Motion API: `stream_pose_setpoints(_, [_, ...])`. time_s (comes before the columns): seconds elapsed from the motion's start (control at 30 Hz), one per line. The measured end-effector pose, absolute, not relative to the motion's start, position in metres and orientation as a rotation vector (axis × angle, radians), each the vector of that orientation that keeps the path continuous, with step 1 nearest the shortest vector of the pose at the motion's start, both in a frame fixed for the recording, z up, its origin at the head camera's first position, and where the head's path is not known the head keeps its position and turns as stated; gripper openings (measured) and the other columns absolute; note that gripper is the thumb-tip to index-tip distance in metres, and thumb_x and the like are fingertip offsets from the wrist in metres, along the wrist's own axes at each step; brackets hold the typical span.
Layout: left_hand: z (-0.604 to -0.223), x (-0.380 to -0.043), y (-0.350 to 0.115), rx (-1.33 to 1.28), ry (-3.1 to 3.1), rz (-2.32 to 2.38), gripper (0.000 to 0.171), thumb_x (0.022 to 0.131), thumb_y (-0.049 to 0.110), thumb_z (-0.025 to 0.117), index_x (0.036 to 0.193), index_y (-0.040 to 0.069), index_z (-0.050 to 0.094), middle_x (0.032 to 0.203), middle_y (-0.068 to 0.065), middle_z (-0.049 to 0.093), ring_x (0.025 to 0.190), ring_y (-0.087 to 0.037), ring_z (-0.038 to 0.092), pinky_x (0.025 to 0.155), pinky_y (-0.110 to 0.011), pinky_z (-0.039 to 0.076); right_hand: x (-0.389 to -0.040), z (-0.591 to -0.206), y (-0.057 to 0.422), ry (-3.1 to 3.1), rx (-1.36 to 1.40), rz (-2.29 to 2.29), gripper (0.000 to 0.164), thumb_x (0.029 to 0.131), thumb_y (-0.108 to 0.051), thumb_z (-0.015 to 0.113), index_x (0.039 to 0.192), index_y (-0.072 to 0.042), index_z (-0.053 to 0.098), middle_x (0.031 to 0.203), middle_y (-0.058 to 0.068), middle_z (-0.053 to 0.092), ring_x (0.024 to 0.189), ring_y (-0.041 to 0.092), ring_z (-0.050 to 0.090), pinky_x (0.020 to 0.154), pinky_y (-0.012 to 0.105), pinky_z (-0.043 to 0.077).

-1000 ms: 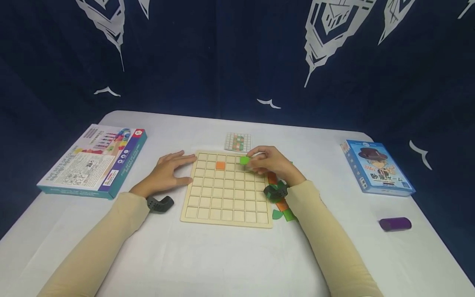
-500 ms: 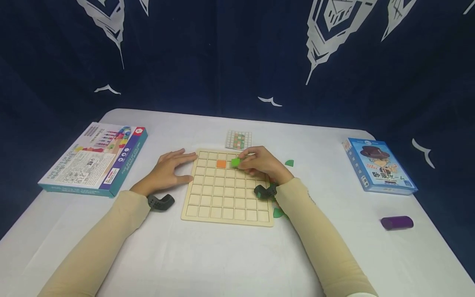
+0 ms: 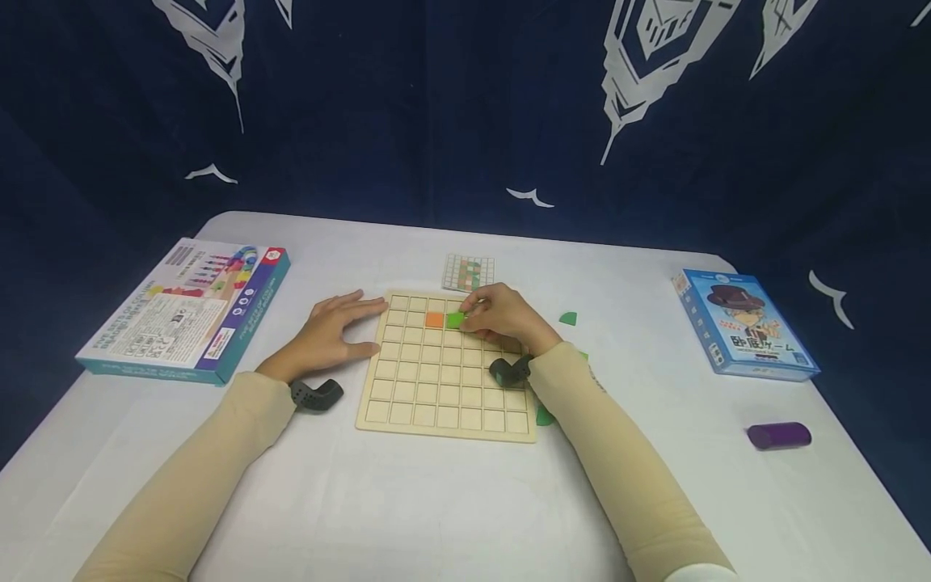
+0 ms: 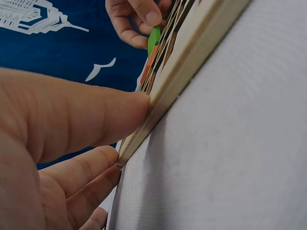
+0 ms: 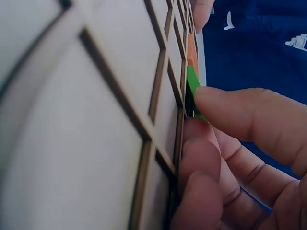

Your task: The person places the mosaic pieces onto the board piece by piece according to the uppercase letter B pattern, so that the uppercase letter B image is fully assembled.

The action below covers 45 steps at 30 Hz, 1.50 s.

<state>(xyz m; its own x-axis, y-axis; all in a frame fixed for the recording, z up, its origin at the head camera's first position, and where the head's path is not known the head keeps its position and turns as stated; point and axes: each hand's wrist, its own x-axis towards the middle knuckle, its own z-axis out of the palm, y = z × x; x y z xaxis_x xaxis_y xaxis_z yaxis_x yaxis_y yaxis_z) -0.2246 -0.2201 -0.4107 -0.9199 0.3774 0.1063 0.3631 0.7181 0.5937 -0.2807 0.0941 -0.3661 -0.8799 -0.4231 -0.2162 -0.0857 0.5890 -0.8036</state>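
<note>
A: Quick check on your hands?

B: Your R hand (image 3: pixel 502 317) pinches the green tile (image 3: pixel 454 320) btwn thumb & fingers. Your L hand (image 3: pixel 327 335) is spread, thumb & fingertips touching the L edge of the grid board (image 3: pixel 436 395).

A: And the tile's where, exactly?

B: 2nd row from the far edge, 4th col from your L, just R of the orange tile (image 3: pixel 434 320) in col 3. Both wrist views show the green one tilted.

A: What's on your wrists?

B: A blk cam on each: L cam (image 3: pixel 317 395), R cam (image 3: pixel 511 372).

A: Nearby stuff?

B: Pattern card (image 3: pixel 469 272) just past the board's far edge. Green quarter-round (image 3: pixel 568 318) off to the R, apart from the board; another green piece (image 3: pixel 545 415) lower down, partly hidden by your R sleeve (image 3: pixel 618 453).

A: Rest of your table (image 3: pixel 407 509)?

B: Big flat box (image 3: pixel 182 311) far L; blue box (image 3: pixel 745 325) far R, w/ a hatted cartoon figure; purple cylinder (image 3: pixel 779 436) on its side, nearer you. Navy curtain (image 3: pixel 378 105) w/ white prints behind.
</note>
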Motion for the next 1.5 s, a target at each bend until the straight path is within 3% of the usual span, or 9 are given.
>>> stream_pose_setpoints(0.6, [-0.408, -0.225, -0.218, 0.624, 2.889, 0.997, 0.072, 0.094, 0.027, 0.078, 0.158, 0.005, 0.054, 0.166, -0.015, 0.048, 0.162, -0.044, 0.025, 0.130, -0.065, 0.006, -0.284, -0.367, 0.094, 2.457, -0.405, -1.174, 0.029, 0.090, -0.003, 0.085, 0.116, 0.001, 0.076, 0.081, 0.002, 0.069, 0.063, 0.012, 0.063, 0.061, 0.024, 0.057])
stream_pose_setpoints(1.1, [-0.411, -0.226, -0.218, 0.614, 2.891, 0.992, 0.071, 0.093, 0.023, 0.076, 0.158, 0.004, 0.053, 0.166, -0.016, 0.048, 0.162, -0.044, 0.024, 0.131, -0.064, 0.005, -0.283, -0.361, 0.125, 2.212, -0.561, -1.376, 0.033, 0.102, -0.007, 0.071, 0.134, 0.004, 0.070, 0.093, 0.005, 0.072, 0.081, 0.019, 0.065, 0.074, 0.029, 0.060])
stream_pose_setpoints(1.5, [-0.413, -0.227, -0.219, 0.614, 2.893, 0.992, 0.071, 0.094, 0.024, 0.077, 0.159, 0.005, 0.053, 0.166, -0.015, 0.048, 0.162, -0.043, 0.024, 0.131, -0.064, 0.006, -0.287, -0.358, 0.171, 2.158, -0.447, -1.534, 0.036, 0.106, -0.008, 0.064, 0.136, 0.012, 0.065, 0.097, 0.007, 0.073, 0.074, 0.012, 0.063, 0.070, 0.023, 0.058])
